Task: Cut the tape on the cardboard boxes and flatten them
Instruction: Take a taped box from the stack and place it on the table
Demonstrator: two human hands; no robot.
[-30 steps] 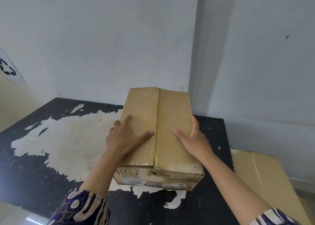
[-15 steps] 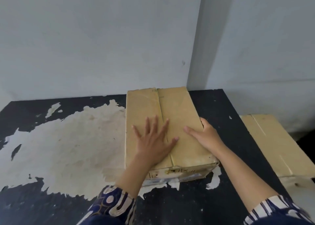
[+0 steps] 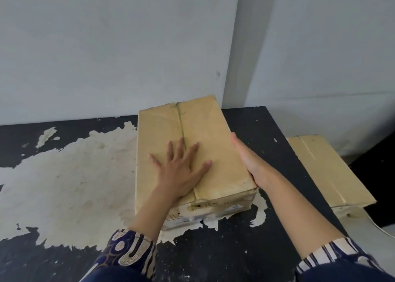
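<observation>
hands (image 3: pixel 179 170) (image 3: pixel 248 162) on box (image 3: pixel 209 132), label (image 3: pixel 213 214) seemingly unreadable.

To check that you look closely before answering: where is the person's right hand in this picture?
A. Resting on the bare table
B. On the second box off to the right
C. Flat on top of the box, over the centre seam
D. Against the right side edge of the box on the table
D: the right hand lies along the right edge of the box, while the left hand presses flat on its top.
</observation>
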